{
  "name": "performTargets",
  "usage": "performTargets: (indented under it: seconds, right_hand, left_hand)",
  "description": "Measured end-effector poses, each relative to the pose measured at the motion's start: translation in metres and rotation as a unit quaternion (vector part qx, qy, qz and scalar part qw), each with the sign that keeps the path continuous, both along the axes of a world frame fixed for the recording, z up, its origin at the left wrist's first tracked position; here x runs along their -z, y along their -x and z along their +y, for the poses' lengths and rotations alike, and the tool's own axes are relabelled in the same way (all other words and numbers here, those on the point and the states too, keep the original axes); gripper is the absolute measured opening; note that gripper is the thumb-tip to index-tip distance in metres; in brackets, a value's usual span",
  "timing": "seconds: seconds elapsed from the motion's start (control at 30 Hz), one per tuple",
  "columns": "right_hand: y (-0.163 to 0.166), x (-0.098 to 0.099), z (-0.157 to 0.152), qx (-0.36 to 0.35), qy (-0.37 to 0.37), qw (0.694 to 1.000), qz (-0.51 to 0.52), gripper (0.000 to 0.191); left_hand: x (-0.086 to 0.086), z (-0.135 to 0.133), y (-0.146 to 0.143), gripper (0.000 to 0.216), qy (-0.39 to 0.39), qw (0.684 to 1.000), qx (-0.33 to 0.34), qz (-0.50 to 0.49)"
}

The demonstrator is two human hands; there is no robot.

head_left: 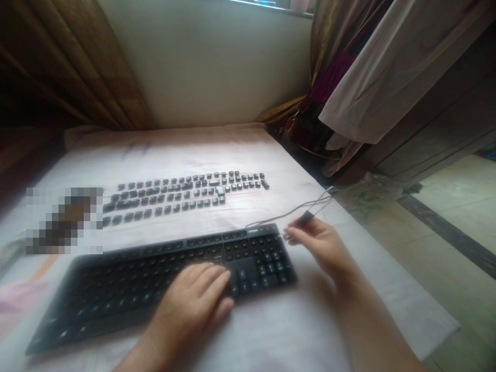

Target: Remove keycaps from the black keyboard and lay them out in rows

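A black keyboard point(135, 274) lies at a slant on the cloth-covered table. Several of its upper rows show bare key sockets, while keys remain along the front and in part of the number pad. My left hand point(197, 289) is over the keyboard's front middle, fingers curled together on it and thumb by the front edge. Just off the right end, my right hand point(320, 243) is closed around a small black-handled tool point(306, 219) with thin wires, like a keycap puller. Its fingertips pinch close to the keyboard's corner; blur hides what is between them.
Loose keycaps point(166, 195) lie in rows behind the keyboard. A cable point(287, 211) runs from its back toward the table's right edge. A blurred-out patch point(64, 221) covers something at left. Curtains point(120, 62), hanging cloth point(372, 77) and a clear plastic bag point(366, 192) surround the table.
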State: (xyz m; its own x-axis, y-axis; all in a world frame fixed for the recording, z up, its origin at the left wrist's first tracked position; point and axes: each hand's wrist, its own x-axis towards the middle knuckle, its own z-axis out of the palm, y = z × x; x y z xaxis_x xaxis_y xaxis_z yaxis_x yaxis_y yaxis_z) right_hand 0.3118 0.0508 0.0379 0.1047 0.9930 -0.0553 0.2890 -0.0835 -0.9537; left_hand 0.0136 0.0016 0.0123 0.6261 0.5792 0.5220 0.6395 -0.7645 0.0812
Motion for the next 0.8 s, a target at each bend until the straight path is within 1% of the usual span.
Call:
performTargets:
  seconds: [0.07, 0.17, 0.33, 0.4, 0.5, 0.63, 0.7, 0.8]
  right_hand:
    - [0.007, -0.002, -0.001, -0.046, 0.025, 0.998, 0.019, 0.040]
    - [0.014, -0.001, -0.003, -0.103, 0.049, 0.993, 0.017, 0.035]
    - [0.016, 0.003, -0.005, -0.140, 0.070, 0.988, 0.011, 0.030]
    - [0.016, 0.003, -0.006, -0.153, 0.067, 0.986, 0.003, 0.030]
    - [0.016, 0.002, -0.007, -0.174, 0.040, 0.983, -0.034, 0.026]
    - [0.016, 0.001, -0.007, -0.198, -0.024, 0.975, -0.096, 0.017]
    - [0.015, 0.002, -0.006, -0.219, -0.065, 0.967, -0.116, 0.016]
    - [0.014, 0.006, -0.004, -0.256, -0.142, 0.945, -0.144, 0.018]
  left_hand:
    - [0.001, 0.000, 0.000, 0.027, 0.002, 1.000, 0.001, -0.001]
    - [0.002, 0.000, 0.001, 0.028, 0.004, 1.000, 0.001, 0.002]
    - [0.004, 0.000, 0.001, 0.029, 0.009, 1.000, 0.005, 0.005]
    - [0.005, 0.000, 0.001, 0.029, 0.013, 1.000, 0.007, 0.006]
    - [0.005, -0.001, 0.001, 0.029, 0.013, 1.000, 0.006, 0.009]
    - [0.005, -0.001, 0.001, 0.029, 0.009, 1.000, 0.005, 0.008]
    - [0.005, -0.001, 0.002, 0.029, 0.010, 1.000, 0.005, 0.007]
    - [0.006, -0.001, 0.001, 0.029, 0.021, 1.000, 0.002, 0.009]
